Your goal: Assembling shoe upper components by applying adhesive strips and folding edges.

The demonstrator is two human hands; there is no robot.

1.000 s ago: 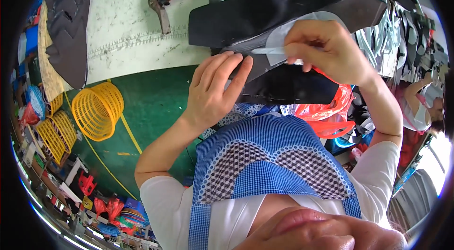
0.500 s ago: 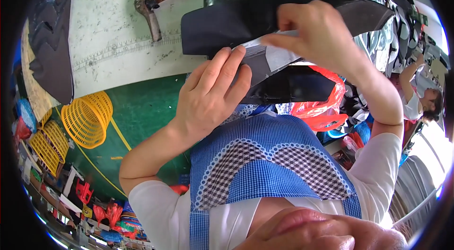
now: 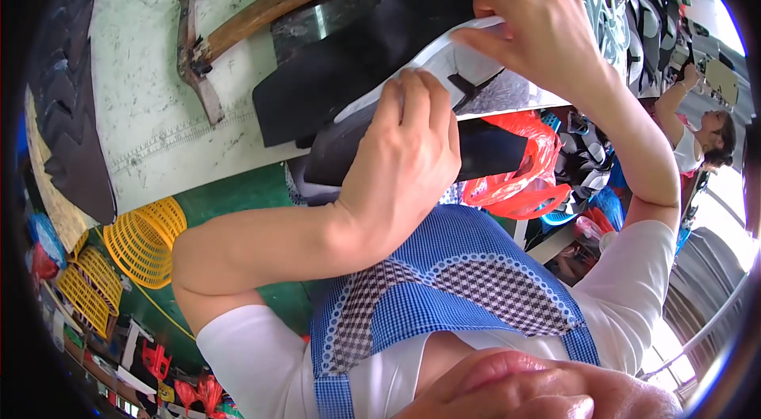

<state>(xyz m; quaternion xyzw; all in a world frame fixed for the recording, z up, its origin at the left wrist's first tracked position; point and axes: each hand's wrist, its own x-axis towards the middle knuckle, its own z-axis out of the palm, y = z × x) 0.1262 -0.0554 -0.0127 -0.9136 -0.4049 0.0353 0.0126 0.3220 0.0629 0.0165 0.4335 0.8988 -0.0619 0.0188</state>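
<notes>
A black, leather-like piece (image 3: 357,54) lies along the front of the work table. A curved strip of pale grey-white lining (image 3: 437,56) shows along its near edge. My left hand (image 3: 400,153) presses its bent fingertips on the strip near its middle, the fingers close together. Farther right, my right hand (image 3: 547,38) pinches the lining's edge between thumb and fingers. Below my left fingers, a dark flap (image 3: 329,153) hangs over the table's front edge. What lies under my left palm is hidden.
A hammer (image 3: 194,62) with a wooden handle rests on the pale table (image 3: 143,46) at left, beside a printed ruler scale. Dark zigzag-edged sheets (image 3: 67,102) lie far left. Yellow baskets (image 3: 143,241) stand below. A red plastic bag (image 3: 523,173) hangs right; another person (image 3: 701,130) sits beyond.
The view has shifted, and the hammer shows whole. My left hand has moved right along the piece. The pale lining now forms a long curved edge, with my right hand at its far end.
</notes>
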